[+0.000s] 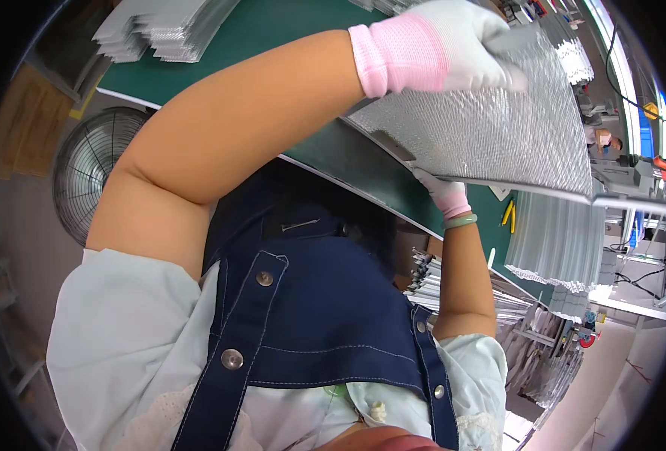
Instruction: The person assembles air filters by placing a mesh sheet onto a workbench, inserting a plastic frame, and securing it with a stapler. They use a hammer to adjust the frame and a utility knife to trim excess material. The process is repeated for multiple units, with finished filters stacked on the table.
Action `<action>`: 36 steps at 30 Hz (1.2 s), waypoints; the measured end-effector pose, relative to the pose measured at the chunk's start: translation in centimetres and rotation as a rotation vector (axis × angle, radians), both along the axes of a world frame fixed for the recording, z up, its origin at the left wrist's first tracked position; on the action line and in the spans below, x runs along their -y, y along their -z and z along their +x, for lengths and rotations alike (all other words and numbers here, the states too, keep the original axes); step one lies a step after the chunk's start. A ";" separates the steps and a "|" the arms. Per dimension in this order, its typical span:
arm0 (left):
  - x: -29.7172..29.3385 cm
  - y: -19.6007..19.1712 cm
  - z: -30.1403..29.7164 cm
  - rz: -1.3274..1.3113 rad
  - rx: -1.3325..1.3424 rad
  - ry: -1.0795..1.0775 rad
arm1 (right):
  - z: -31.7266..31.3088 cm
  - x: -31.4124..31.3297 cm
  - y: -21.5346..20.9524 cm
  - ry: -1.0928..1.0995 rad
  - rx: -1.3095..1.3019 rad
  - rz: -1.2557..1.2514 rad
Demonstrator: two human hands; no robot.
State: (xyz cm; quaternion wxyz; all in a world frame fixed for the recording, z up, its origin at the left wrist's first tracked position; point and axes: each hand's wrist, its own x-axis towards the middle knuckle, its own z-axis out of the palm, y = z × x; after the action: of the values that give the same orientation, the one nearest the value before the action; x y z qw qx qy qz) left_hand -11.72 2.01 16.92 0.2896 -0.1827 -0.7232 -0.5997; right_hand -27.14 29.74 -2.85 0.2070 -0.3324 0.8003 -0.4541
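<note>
A wide silver panel with a crinkled, foil-like face (490, 135) is held up tilted above the green tabletop, its long straight edge toward me. My left hand (468, 49), in a white glove with a pink cuff, reaches across and is closed on its far upper part, fingers bent over the edge. Below the panel's near edge is my right hand (445, 194), also gloved, with a pale green bangle at the wrist. Its fingers are closed at that edge beside a notch, partly hidden by the panel.
Stacked silver panels (175, 30) lie on the green table (273, 34) at the far left. To the right are a long pile of silver strips (558, 233) and yellow-handled pliers (508, 213). A round fan (96, 169) stands left. More strips (453, 286) sit below the table edge. Another person (602, 140) is farther right.
</note>
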 end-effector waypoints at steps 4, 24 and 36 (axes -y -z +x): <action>1.2 0.6 -1.9 0.053 -0.128 -0.057 | -0.2 0.9 -1.0 -0.004 0.128 0.027; 0.7 0.0 -4.3 0.213 0.194 0.059 | 0.2 4.5 -20.5 0.414 -0.413 -0.872; 0.9 0.3 -4.7 0.253 0.154 0.058 | -1.4 1.8 -27.1 -0.019 -0.451 -0.376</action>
State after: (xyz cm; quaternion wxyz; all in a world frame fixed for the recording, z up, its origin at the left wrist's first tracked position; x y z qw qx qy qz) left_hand -16.44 1.11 16.66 0.2365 -0.1189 -0.6565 -0.7064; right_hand -28.49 27.90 24.28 -0.0372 -0.4652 0.7248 -0.5069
